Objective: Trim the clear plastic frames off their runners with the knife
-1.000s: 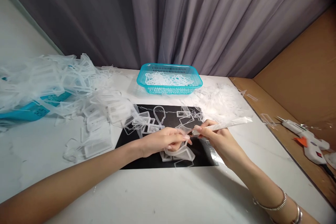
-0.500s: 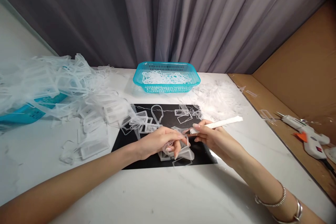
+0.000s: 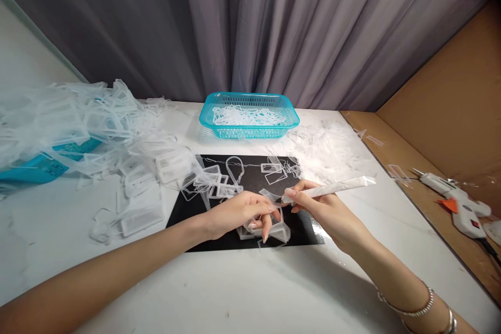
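Over the black mat [image 3: 270, 185], my left hand [image 3: 250, 210] is closed, thumb and index finger pinching a translucent plastic piece [image 3: 278, 229] with a thin frame hanging below. My right hand [image 3: 313, 198] is closed around a slim white-wrapped tool [image 3: 340, 186], held like a pen. Its rear end points up to the right, and its tip lies by my left fingertips; the fingers hide what the tip is like. More clear plastic frames [image 3: 223, 190] lie tangled on the mat beyond my left hand. A few small frames and thin strands [image 3: 272, 168] sit at the mat's far edge.
A large heap of translucent plastic pieces [image 3: 70, 115] covers the left side, partly on a blue bag [image 3: 39, 166]. A blue basket [image 3: 250, 132] holds thin white scraps. Wispy scraps [image 3: 329, 146] pile behind my right hand. A white glue gun [image 3: 454, 195] lies at the right.
The white-wrapped tool has turned slightly in my right hand, its rear end reaching further right. My left hand still pinches the plastic piece and has barely shifted.
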Tool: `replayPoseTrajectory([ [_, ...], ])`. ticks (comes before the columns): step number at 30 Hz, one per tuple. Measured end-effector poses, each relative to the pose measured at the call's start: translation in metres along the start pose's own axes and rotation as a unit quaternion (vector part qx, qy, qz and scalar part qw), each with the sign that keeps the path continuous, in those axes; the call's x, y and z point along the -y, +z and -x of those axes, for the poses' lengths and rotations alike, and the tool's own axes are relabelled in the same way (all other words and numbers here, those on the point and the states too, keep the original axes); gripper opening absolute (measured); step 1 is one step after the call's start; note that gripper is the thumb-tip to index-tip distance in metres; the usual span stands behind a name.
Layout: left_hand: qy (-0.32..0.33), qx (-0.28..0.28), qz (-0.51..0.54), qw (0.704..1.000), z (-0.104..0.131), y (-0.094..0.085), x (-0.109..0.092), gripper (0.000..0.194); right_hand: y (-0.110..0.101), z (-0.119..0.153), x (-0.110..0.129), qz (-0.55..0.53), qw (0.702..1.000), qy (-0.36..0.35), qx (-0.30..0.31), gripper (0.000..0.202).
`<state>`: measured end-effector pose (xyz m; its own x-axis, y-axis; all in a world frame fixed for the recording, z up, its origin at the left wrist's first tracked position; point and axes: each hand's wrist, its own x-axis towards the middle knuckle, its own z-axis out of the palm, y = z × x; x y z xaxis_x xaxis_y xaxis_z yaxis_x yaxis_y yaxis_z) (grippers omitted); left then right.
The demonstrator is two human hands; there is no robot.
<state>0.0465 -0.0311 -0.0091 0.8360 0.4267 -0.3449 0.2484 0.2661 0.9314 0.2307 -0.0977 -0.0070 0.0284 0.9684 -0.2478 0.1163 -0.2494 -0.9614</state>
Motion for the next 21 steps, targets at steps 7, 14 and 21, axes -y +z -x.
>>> replayPoseTrajectory([
  [7,-0.007,-0.001,0.006,1.000,0.000,0.000,0.002,0.027,0.004,0.002,0.005,0.014,1.000,-0.007,0.015,0.026],
  [14,0.000,-0.010,0.004,1.000,0.000,0.002,0.000,0.026,0.006,0.003,0.003,0.072,0.996,-0.044,-0.031,0.028],
  [21,-0.019,-0.035,0.051,0.998,-0.001,0.001,-0.001,0.022,0.014,0.011,0.005,0.117,0.979,-0.143,-0.081,0.026],
])
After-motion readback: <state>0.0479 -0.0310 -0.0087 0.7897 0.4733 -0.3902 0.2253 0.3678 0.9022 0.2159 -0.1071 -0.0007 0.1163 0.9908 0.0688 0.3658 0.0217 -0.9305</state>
